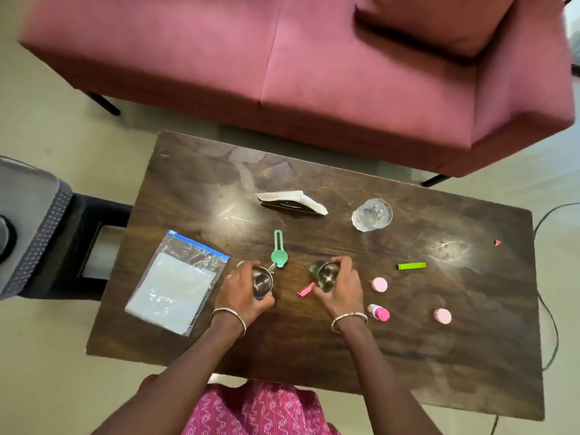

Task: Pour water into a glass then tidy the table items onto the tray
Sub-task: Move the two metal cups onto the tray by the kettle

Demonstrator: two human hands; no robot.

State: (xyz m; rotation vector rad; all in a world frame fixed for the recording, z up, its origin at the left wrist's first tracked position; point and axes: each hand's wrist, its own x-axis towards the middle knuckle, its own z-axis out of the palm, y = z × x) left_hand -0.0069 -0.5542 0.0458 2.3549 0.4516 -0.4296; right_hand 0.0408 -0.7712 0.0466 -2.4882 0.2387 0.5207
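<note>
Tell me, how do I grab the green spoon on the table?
Pinch the green spoon by its long slotted handle, coming down from above, fingers on its two edges. It lies flat on the table, handle pointing toward the sofa with bare wood around it, while its bowl end sits right by the steel cup in the left hand.

Soft overhead light, glare patches on table point(439, 356), edges warped

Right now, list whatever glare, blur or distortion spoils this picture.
Head view: two glare patches on the table, one left of the napkin, one right of the glass; the sofa is soft and smeared; wide-angle distortion skews the table's edges; the left hand and right hand, each gripping a steel cup, look sharp.
</note>
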